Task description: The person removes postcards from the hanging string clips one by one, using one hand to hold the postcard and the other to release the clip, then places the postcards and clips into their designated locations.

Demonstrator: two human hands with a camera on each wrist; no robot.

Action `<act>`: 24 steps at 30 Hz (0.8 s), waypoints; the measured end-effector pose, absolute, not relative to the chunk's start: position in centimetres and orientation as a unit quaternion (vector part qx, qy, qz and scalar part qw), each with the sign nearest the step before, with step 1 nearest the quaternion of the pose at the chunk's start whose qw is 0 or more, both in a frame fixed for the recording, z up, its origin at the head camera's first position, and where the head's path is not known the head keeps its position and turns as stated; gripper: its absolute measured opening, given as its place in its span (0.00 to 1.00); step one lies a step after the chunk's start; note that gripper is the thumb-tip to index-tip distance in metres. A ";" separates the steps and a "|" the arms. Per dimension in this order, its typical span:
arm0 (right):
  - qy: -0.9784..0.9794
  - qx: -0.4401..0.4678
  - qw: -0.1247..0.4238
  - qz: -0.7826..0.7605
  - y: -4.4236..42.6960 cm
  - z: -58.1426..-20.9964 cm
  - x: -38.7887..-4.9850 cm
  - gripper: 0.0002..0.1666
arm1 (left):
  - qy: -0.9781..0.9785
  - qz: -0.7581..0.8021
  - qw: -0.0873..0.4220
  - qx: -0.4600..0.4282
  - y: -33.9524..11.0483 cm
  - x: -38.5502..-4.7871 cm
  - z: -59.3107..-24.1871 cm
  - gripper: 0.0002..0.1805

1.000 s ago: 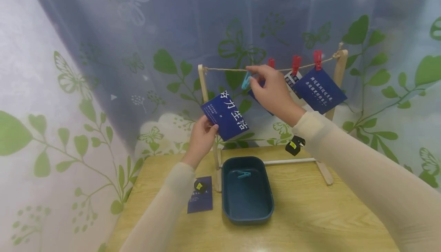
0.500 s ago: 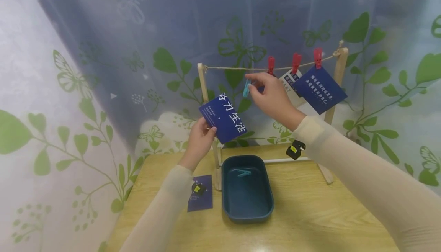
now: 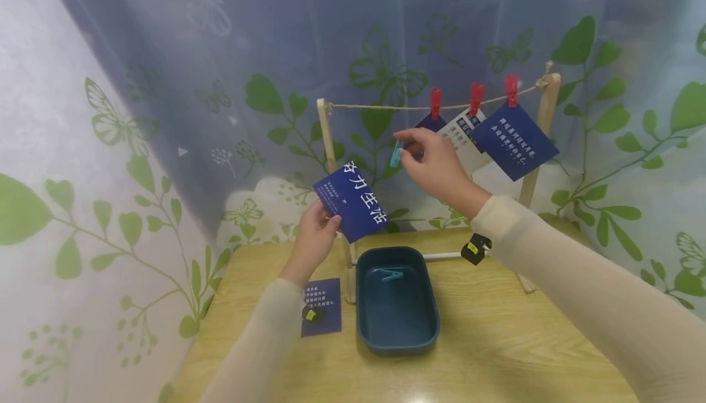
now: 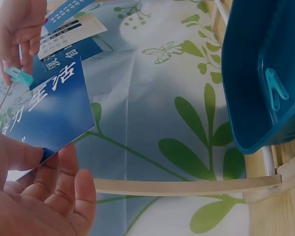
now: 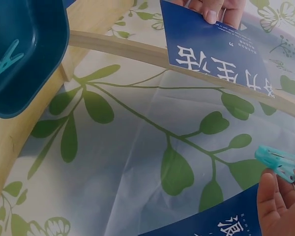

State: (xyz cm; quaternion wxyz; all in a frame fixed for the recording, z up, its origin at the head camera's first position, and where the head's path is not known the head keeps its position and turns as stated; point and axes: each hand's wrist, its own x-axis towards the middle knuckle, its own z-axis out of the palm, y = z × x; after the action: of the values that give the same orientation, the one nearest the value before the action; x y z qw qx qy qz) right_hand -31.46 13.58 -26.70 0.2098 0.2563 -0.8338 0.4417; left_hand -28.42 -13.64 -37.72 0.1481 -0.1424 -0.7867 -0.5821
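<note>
My left hand (image 3: 313, 236) pinches a dark blue card (image 3: 353, 203) with white lettering between thumb and fingers. The card is tilted, below and left of the string. A light blue clothespin (image 3: 396, 153) is pinched by my right hand (image 3: 438, 167), below the string (image 3: 380, 107) and apart from it. The left wrist view shows the held card (image 4: 59, 110) near that clothespin (image 4: 18, 76). Three red clothespins hang cards from the string's right part: a blue card (image 3: 515, 141), a white card (image 3: 466, 139), and another blue one mostly hidden by my right hand.
The string runs between two wooden posts (image 3: 326, 136). A dark blue bin (image 3: 397, 323) on the wooden table (image 3: 496, 329) holds another light blue clothespin (image 3: 391, 275). Left of it lies a further blue card (image 3: 325, 296), partly covered by my left wrist. A patterned curtain stands behind.
My right hand has lowered from the string with the light blue clothespin. The left hand has moved slightly down and left with its card.
</note>
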 end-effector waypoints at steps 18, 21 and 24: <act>-0.834 0.236 0.190 0.461 13.9 -29.2 -31.6 0.22 | -0.797 -0.575 0.142 -0.121 -15.4 -27.6 -38.9 0.21; -0.837 0.229 0.186 0.461 14.3 -29.8 -31.5 0.23 | -0.795 -0.579 0.137 -0.118 -15.6 -27.6 -39.4 0.22; -0.839 0.224 0.172 0.465 14.6 -30.7 -31.1 0.21 | -0.795 -0.582 0.129 -0.113 -15.8 -27.4 -40.0 0.23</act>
State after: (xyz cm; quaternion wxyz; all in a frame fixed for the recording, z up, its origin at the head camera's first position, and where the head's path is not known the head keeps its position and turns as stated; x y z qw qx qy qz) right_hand -31.11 14.62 -30.72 0.1722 0.2237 -0.8392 0.4648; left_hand -27.42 -15.75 -39.95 0.1290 -0.1131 -0.7946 -0.5823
